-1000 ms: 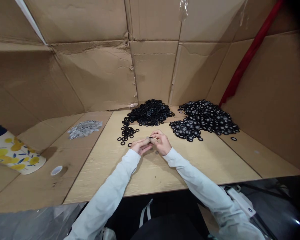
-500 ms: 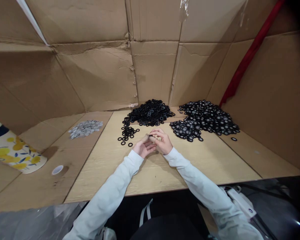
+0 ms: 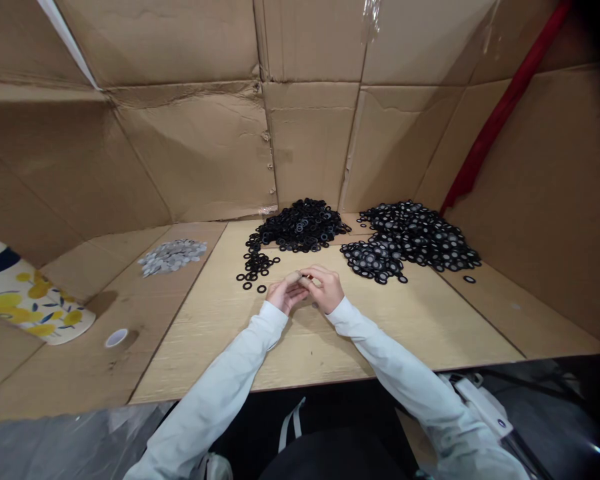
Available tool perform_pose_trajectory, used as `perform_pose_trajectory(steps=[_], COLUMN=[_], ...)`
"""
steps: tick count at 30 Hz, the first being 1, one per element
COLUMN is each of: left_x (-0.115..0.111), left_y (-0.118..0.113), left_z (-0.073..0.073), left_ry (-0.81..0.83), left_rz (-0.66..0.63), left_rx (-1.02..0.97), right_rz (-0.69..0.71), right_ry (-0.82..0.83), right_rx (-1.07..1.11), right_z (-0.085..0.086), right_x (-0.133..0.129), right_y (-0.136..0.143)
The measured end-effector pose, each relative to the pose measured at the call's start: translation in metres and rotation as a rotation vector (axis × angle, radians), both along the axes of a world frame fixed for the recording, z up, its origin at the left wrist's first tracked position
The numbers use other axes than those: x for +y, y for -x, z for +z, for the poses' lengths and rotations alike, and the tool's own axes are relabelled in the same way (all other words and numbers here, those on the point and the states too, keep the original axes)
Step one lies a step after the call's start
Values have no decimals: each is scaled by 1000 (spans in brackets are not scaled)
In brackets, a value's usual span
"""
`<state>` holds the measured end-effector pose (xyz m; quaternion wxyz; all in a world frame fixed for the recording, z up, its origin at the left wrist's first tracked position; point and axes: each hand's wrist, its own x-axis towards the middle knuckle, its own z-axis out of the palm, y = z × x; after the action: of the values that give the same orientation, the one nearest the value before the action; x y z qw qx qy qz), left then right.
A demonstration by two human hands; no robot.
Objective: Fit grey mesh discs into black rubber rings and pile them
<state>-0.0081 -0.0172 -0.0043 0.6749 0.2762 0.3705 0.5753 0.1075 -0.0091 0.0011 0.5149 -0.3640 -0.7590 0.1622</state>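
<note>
One dark ring [image 3: 305, 276], part-hidden, pinched in narrow grip: left hand [image 3: 285, 293], right hand [image 3: 327, 289].

The walls [image 3: 195, 147] look matt, creased cardboard; rings [image 3: 303, 227] smooth, plastic-like; sleeves [image 3: 210, 393] cloth.

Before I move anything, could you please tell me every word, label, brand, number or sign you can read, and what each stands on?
No text can be read anywhere.
White boxy device at lower right: one small dark round mark, too small to make out.
Cream cylindrical container with yellow fruit pattern: no readable lettering.
Heaped round black rings: no readable lettering.
</note>
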Motion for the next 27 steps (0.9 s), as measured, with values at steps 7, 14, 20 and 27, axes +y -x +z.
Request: perform_pose_trajectory(steps=[7,14,20,27], left_x=[3,-1,-6,-7], left_y=[0,0,-3,-3], left_z=[0,10,16,15], left_ry=[-27,91,103,92], left_rz=[33,-161,-218,-232], left_rx=[38,-59,-112,-117], right_rz=[68,160,133,100], right_ry=[81,236,212,179], right_rx=[155,408,461,373], right_z=[0,-6,-5,1], right_x=[1,6,2,-3], right_y=[3,7,10,9])
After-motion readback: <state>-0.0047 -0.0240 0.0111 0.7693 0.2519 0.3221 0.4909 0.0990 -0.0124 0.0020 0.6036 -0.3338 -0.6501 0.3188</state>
